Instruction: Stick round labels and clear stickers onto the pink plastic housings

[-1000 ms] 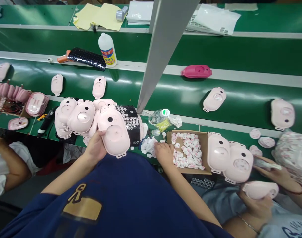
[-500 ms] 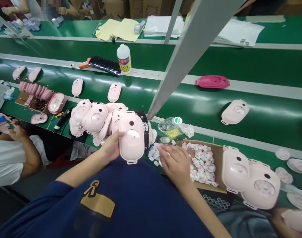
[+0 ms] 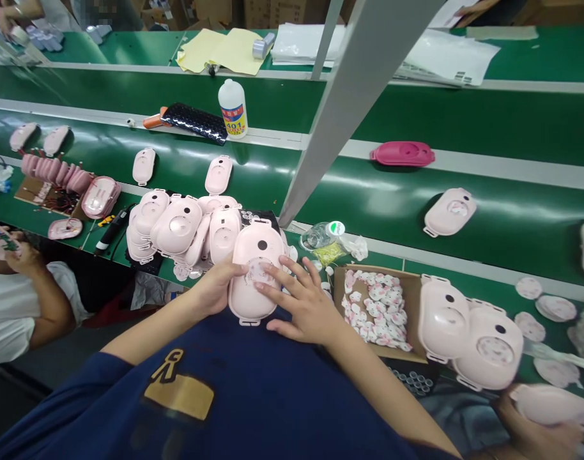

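Note:
My left hand (image 3: 216,287) is closed on the side of a pale pink plastic cover (image 3: 252,305), held upright with its black dot near the top. A round, patterned disc (image 3: 256,273) lies in the cover's circular recess. Over it, my right hand (image 3: 308,303) has its fingers spread, with the fingertips touching the disc and the cover. To the left, similar pink covers (image 3: 177,225) are heaped on the bench. A cardboard box (image 3: 413,300) of small white-and-pink cutout pieces (image 3: 386,297) stands right of my right hand.
A slanted metal post (image 3: 352,96) rises in front of me beside the green conveyor belt (image 3: 186,160). A white bottle (image 3: 233,110) stands on the far ledge. Two finished-looking covers (image 3: 488,348) lie right of the box. Co-workers' hands (image 3: 26,254) work at both sides.
My right hand has moved left from the loose pieces onto the cover. The recess, plain before, now has the patterned disc in it. My left hand keeps hold of the cover.

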`<state>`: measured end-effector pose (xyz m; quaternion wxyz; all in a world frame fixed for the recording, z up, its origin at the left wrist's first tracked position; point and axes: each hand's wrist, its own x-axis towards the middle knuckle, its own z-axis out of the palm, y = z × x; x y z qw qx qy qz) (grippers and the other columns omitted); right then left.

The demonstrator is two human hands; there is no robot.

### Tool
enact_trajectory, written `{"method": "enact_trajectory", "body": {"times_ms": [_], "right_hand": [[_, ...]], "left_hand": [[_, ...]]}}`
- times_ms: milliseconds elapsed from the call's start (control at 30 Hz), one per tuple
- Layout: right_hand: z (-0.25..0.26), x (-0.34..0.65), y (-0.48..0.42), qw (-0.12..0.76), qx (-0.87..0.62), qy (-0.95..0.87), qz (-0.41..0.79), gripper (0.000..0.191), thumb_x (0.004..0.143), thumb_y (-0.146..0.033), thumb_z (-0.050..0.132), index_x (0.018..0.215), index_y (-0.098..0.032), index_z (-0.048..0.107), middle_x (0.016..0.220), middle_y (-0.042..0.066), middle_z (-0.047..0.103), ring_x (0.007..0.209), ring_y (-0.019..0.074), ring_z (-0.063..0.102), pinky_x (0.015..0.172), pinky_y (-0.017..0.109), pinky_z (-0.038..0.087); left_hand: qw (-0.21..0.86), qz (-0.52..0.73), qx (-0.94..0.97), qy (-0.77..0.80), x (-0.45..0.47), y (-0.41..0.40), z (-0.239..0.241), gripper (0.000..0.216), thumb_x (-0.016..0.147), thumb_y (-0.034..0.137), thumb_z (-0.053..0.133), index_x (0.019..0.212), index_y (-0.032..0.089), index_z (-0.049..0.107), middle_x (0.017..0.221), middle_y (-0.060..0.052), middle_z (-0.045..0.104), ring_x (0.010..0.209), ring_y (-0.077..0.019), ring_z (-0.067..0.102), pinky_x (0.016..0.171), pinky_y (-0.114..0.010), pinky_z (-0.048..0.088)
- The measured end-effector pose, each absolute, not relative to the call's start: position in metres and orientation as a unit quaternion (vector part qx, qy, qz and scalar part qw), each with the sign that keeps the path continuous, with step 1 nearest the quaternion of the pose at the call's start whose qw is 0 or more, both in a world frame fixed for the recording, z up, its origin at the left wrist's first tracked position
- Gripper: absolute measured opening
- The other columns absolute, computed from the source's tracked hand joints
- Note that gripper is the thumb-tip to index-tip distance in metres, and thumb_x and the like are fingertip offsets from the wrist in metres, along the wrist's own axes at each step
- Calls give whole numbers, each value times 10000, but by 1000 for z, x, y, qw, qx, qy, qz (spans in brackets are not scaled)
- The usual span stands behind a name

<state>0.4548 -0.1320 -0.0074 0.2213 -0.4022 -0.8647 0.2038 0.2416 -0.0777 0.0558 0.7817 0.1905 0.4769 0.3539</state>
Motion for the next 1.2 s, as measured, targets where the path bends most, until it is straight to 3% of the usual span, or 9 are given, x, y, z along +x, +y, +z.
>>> {"method": "enact_trajectory", "body": {"times_ms": [67,133,200,300,433,667,933,1200], "right_hand": [[-26,478,-136,244,-456,-835,189,433,848,-588,647,1234,-395,683,1407,18,616,1421,331,426,1220,558,171],[-52,511,-143,227,-601,-750,158,335,899,-483,588,1159,-315,715,1333,70,647,1352,314,490,1177,528,275],[-80,547,-152,140,-755,-626,137,343,958,-339,471,1191,-228,697,1277,129,664,1268,289,544,1088,467,385],[-116,585,-165,41,-823,-545,155,338,930,-215,450,1129,-186,722,1124,140,712,1059,273,624,905,400,469],[-147,594,-174,-30,-832,-522,183,320,869,-259,599,1158,-210,726,1148,125,712,1037,292,615,846,384,461],[-163,586,-178,-59,-832,-521,184,376,898,-204,538,1238,-151,690,1161,156,695,1084,284,606,931,369,427],[-168,590,-178,-35,-816,-542,196,352,876,-133,525,1172,-122,714,1117,167,704,1004,266,638,902,346,450],[-166,594,-184,32,-852,-487,191,446,932,-205,395,1294,-107,637,1167,171,697,1049,267,631,897,365,479]], "left_hand": [[761,354,194,508,240,-78,55,611,589,152,789,1192,173,694,1053,-114,781,1109,-384,688,1021,-514,522],[724,360,195,555,236,-77,54,615,542,139,801,1148,162,700,978,-100,787,1017,-365,716,972,-499,557],[696,363,195,588,231,-75,52,647,515,142,810,1151,160,692,966,-88,786,957,-339,725,923,-477,585],[682,357,196,607,228,-73,51,668,503,156,809,1160,152,684,992,-88,780,925,-312,722,870,-443,607],[692,344,199,603,230,-73,51,641,513,168,811,1141,151,686,1022,-90,777,989,-324,711,883,-439,609],[689,347,211,600,236,-73,51,600,492,153,814,1083,160,715,982,-76,785,1000,-339,719,881,-429,617],[680,357,212,604,232,-77,50,565,478,165,819,1032,148,708,940,-81,784,908,-318,732,847,-434,623],[664,365,222,614,226,-76,56,583,468,159,798,1042,166,693,985,-72,779,911,-306,729,815,-416,635]]}}
